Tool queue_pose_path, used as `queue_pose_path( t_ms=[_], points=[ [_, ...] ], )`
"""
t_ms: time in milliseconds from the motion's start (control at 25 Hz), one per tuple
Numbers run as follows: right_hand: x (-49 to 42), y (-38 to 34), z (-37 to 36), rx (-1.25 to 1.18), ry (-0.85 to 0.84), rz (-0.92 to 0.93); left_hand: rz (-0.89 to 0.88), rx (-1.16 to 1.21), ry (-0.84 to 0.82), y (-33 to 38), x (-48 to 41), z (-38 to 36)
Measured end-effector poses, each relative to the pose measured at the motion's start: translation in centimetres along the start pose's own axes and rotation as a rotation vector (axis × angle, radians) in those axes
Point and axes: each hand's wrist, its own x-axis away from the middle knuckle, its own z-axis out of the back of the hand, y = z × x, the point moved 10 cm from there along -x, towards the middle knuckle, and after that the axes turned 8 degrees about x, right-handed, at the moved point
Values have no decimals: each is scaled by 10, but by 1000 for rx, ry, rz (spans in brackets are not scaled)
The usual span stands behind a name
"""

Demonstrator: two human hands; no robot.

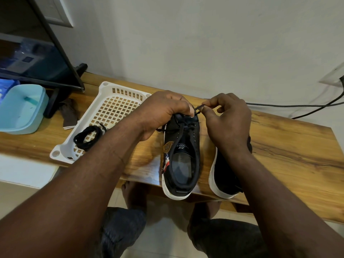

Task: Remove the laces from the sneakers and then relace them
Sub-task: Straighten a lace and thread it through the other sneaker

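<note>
Nearest the camera, the person's two knees (pixel 122 231), in dark fabric, stand over a tiled floor (pixel 167 216). A bare foot (pixel 131 194) shows just under the front edge of the wooden counter (pixel 279 155).

Two black sneakers with white soles stand side by side on the counter, heels toward the person and toes toward the wall.
- The first sneaker (pixel 181 164) is in the middle, with its opening fully visible. A black lace (pixel 186 125) is threaded through its front eyelets only.
- The second sneaker (pixel 223 175) is just to its right. The right forearm covers much of it.

Hand state:
- The left hand (pixel 162 112) is curled over the toe end of the first sneaker and grips it.
- The right hand (pixel 229 123) pinches a loose run of the lace between thumb and forefinger, just above the toe end. The remaining fingers are loosely bent.
- The two hands are close together, almost touching at the fingertips.

To the left, a white lattice basket (pixel 104 84) lies flat on the counter. A coiled lace (pixel 87 135), also black, rests in its near corner. Further left is a pale blue tub (pixel 22 108), with a dark brown cloth-like item (pixel 68 114) between the tub and the basket.

Behind the tub, a dark screen (pixel 37 53) stands on a black foot. At far right, a black cable (pixel 297 106) runs along the back of the counter to the pale wall (pixel 204 43).
</note>
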Motion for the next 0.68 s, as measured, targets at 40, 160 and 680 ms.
queue_pose_path(
  t_ms=[40,160,680],
  points=[
    [0,1,-1,20,7,-6,-10,4,11,1,0,1],
    [0,8,-2,65,17,-44,-65,-1,33,6,0,5],
    [-5,21,-1,132,-1,-81,-141,16,154,5,-6,24]
  ],
)
